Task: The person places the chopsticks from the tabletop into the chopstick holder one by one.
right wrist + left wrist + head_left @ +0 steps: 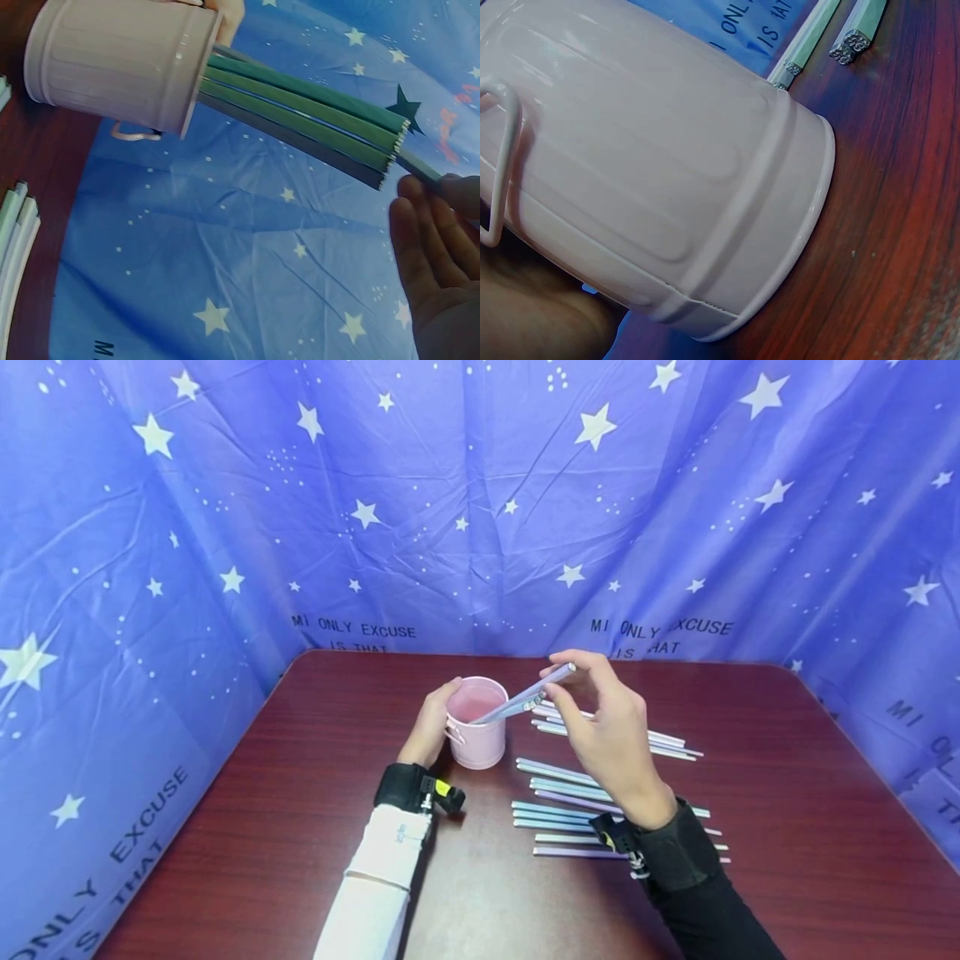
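A pink metal pail (478, 747) with small wire handles stands on the table. My left hand (427, 727) holds it by its left side; in the left wrist view only part of the palm (544, 311) shows below the pail. Several slim six-sided pencils (300, 112) lean out of the pail's mouth toward the right. Between thumb and fingertips, my right hand (615, 735) pinches the upper end of a pale lavender pencil (557, 676), whose lower part slopes into the pail beside the others. Its lower end is hidden inside.
Pastel pencils (562, 817) lie in loose rows on the table right of the pail, partly under my right forearm. Another group (667, 745) lies farther back, behind the right hand. A blue star-printed curtain (480, 527) hangs around the dark red table (247, 827).
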`<action>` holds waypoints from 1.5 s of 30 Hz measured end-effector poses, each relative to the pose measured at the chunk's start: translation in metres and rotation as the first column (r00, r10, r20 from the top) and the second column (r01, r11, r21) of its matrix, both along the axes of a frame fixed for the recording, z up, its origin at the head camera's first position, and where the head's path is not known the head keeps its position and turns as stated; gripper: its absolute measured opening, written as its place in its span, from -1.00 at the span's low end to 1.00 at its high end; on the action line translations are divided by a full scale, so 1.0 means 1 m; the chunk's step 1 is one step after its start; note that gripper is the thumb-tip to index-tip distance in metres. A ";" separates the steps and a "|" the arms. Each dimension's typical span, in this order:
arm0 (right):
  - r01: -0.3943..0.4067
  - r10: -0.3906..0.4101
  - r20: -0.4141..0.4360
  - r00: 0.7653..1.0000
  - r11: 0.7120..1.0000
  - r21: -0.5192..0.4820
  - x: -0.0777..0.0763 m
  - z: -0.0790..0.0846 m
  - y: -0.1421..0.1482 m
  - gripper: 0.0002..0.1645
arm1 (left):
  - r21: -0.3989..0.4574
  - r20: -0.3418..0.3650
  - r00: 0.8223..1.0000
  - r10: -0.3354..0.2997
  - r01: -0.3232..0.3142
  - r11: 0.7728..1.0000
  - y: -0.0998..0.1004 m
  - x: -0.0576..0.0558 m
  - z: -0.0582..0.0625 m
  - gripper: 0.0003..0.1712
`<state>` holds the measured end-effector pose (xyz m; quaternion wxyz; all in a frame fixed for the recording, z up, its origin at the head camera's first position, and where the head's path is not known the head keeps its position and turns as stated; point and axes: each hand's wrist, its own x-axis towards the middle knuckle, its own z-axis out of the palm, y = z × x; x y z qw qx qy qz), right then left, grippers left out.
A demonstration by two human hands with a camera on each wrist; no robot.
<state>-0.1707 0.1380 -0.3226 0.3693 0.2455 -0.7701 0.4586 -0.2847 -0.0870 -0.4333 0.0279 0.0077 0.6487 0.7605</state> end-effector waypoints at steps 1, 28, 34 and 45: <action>0.002 -0.003 0.018 1.000 1.000 0.025 0.000 -0.001 0.000 -0.59 | 0.000 -0.001 1.000 0.001 -0.001 1.000 0.000 0.000 0.000 -0.43; -0.052 -0.185 0.460 0.868 0.888 0.456 -0.009 0.000 0.036 -0.68 | -0.008 0.015 1.000 -0.003 0.003 1.000 0.000 0.000 0.001 -0.42; -0.335 -0.159 0.632 0.759 0.736 0.588 -0.015 -0.021 0.035 -0.45 | -0.005 0.014 1.000 -0.004 0.004 1.000 -0.002 0.000 0.000 -0.42; -0.358 -0.355 0.628 0.693 0.586 0.726 -0.019 -0.058 0.018 -0.60 | -0.004 0.018 1.000 -0.005 0.005 1.000 0.000 0.000 0.001 -0.42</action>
